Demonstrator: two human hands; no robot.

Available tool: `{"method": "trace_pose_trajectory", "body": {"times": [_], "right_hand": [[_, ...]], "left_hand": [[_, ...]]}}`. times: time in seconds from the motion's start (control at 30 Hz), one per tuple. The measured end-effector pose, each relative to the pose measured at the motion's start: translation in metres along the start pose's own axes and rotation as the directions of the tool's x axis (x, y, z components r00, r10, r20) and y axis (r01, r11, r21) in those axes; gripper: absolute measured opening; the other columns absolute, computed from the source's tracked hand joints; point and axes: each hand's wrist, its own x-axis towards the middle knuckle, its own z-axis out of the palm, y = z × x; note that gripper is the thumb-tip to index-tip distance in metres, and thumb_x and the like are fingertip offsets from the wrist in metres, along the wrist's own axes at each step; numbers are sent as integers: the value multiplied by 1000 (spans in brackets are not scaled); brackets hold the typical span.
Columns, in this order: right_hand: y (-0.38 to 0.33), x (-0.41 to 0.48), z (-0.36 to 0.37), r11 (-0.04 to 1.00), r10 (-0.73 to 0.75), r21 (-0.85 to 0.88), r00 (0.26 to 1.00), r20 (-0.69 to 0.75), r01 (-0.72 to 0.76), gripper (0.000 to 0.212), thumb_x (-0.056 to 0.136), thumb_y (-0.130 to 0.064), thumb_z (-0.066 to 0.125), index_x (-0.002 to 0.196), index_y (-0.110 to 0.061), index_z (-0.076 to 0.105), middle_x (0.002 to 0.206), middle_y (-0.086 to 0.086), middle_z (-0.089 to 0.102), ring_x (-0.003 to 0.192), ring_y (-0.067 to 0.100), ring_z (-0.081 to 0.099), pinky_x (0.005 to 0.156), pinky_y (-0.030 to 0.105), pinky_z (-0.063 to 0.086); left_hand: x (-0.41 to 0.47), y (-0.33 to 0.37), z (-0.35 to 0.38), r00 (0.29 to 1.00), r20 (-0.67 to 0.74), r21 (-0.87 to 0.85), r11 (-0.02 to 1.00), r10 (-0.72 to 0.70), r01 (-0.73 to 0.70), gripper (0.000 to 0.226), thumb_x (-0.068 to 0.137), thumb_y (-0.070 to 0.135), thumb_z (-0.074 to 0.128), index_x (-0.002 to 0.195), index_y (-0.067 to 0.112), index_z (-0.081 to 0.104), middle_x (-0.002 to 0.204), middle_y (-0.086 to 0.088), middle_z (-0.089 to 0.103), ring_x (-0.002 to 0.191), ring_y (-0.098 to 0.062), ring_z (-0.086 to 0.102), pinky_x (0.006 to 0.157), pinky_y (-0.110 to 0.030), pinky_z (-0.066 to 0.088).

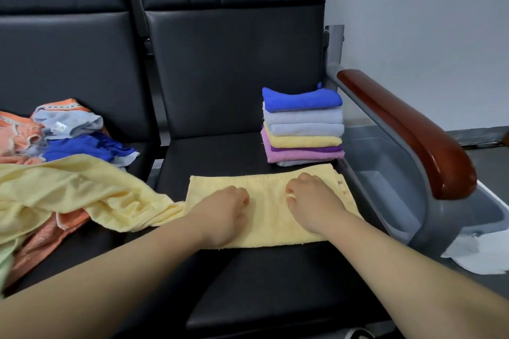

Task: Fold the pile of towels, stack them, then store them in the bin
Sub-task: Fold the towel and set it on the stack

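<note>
Two black padded seats (248,278) filled most of the view. On the left-hand seat lay the loose pile of towels (68,129) not yet folded: a large pale yellow towel (68,187) sprawled in wrinkles over the front, with orange (16,132), blue (82,147) and grey-blue (71,120) cloths heaped behind it. A grey plastic bin (385,162) stood on the floor just beside the right-hand seat, under a wooden armrest (407,129), with a white sheet (479,253) lying near its front corner. On the right-hand seat, close to its front, a smaller yellow towel (270,217) was spread as a flat, broad band with even edges, one corner touching the big pale yellow towel. Right behind it, at the seat's right side near the armrest, stood the stack of folded towels (303,129): blue on top, two pale grey, then yellow, purple, pink and a pale one at the bottom, its edges fairly square. Both bare forearms reached in from below. The left hand (224,209) rested knuckles-up on the left half of the band with fingers curled under; whether it caught any cloth could not be told. The right hand (311,198) lay on the right half, fingers bent and pinching a small ridge of the towel.
</note>
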Motion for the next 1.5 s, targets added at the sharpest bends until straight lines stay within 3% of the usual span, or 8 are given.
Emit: {"method": "trace_pose_trajectory", "body": {"times": [0.17,0.3,0.47,0.63,0.97,1.13,1.27,1.5], "right_hand": [[-3,-3,-6,995,40,-98,997,66,-33,31,107,-30,43,130,-22,60,127,0,55,111,21,54,89,36,52],[-16,-15,-9,985,88,-159,992,90,-73,15,105,-26,45,93,-21,52,102,-1,55,86,20,56,66,33,44],[-29,-37,-11,986,-56,166,987,152,30,20,100,-35,53,108,-28,69,100,-12,68,90,11,64,80,36,59],[-31,-41,-5,976,-121,196,986,116,97,19,99,-29,58,116,-29,66,110,-13,63,99,10,61,88,33,57],[-29,-37,-3,969,-107,235,985,139,72,14,94,-24,66,90,-36,62,88,-14,63,84,5,60,72,25,50],[-31,-41,-7,954,-95,299,979,183,37,6,92,-30,68,89,-35,67,93,-15,66,91,5,62,82,27,53],[-28,-47,-8,926,-89,377,964,251,-13,22,100,-45,56,94,-31,71,99,-11,72,97,12,66,92,36,55],[-22,-69,-19,928,-146,372,945,292,29,50,85,-69,67,74,-23,52,71,-11,48,67,10,46,64,30,38]], "left_hand": [[-6,6,0,988,117,216,969,96,-120,53,80,57,10,104,23,42,105,7,47,96,-19,46,91,-38,44],[8,-5,0,991,128,252,966,22,-54,52,96,53,20,135,27,42,150,3,35,143,-26,32,118,-50,24],[21,-21,1,988,46,334,934,-148,124,57,100,52,29,155,45,22,170,-5,-6,155,-40,-5,122,-64,-2],[15,-25,4,960,-179,155,957,-216,244,45,95,38,44,140,33,44,141,-5,37,119,-32,42,100,-44,40],[-58,5,-1,976,213,-735,664,39,134,45,81,16,62,124,28,58,113,10,56,87,-4,54,78,-20,44],[-76,1,9,960,207,-717,697,189,18,58,68,-1,67,115,32,63,107,13,64,78,-8,60,65,-22,48],[-78,9,11,996,26,-616,786,81,-48,20,83,16,81,84,32,69,74,21,64,67,-1,57,71,-20,49],[-74,-2,-2,985,-5,-789,606,-174,103,12,88,33,66,78,29,60,77,1,61,69,-15,52,68,-35,44]]}}
